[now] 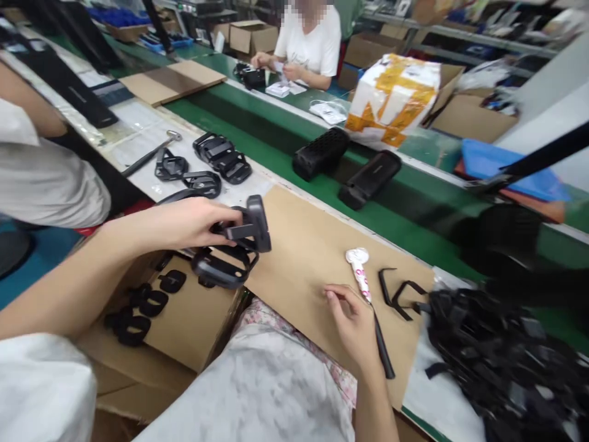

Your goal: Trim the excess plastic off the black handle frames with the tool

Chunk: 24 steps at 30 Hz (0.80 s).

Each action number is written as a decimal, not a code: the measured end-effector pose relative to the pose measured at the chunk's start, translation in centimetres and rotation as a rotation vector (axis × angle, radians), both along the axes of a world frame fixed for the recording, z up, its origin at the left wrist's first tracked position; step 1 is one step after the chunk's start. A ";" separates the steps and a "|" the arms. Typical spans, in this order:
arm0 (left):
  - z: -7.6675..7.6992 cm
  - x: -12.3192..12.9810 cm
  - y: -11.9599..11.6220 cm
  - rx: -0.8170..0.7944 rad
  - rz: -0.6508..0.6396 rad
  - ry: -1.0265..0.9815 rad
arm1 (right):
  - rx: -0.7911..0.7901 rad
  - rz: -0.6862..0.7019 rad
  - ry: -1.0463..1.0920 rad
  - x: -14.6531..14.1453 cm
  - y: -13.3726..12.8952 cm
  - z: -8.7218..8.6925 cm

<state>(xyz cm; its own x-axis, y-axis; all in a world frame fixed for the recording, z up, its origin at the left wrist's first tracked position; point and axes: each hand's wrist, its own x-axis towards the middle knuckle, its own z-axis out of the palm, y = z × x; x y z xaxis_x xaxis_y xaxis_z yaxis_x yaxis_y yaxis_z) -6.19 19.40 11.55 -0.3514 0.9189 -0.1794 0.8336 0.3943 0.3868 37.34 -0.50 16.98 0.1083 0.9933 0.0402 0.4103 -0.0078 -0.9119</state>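
Observation:
My left hand (207, 224) grips black plastic frame parts (225, 267), raised over the edge between the open carton and the cardboard sheet (294, 245). My right hand (352, 313) hovers at the sheet's near side, fingers loosely curled and apart, nothing in them. Beside it lies a hammer (381, 344) with its head wrapped in white and pink. Two bent black strips (400, 298) rest to the right of the hammer. Several similar black frames (221, 156) sit on the table beyond my left hand.
An open carton (184, 325) at lower left holds black rings. A black heap (506, 362) fills the right. Two dark cylindrical speakers (322, 150) stand on the green belt (271, 147). Opposite, a person (308, 49) handles small items. Another hammer (151, 153) lies left.

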 end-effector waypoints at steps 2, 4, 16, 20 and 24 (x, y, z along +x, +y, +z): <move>-1.0 4.4 3.7 0.039 -0.109 -0.008 | 0.060 -0.087 -0.110 2.3 -0.1 1.4; -1.3 8.1 7.3 0.081 -0.231 -0.006 | 0.116 -0.175 -0.272 5.1 -0.3 2.3; 11.7 15.9 7.7 -0.004 -1.092 0.021 | 0.012 -0.245 -1.042 12.1 -2.7 0.0; 15.7 14.9 4.7 0.331 -0.928 -0.131 | 0.089 -0.299 -0.925 12.8 -2.2 0.0; 17.1 13.5 2.5 0.711 -0.549 -0.498 | 0.162 -0.449 -0.569 12.6 -1.7 0.9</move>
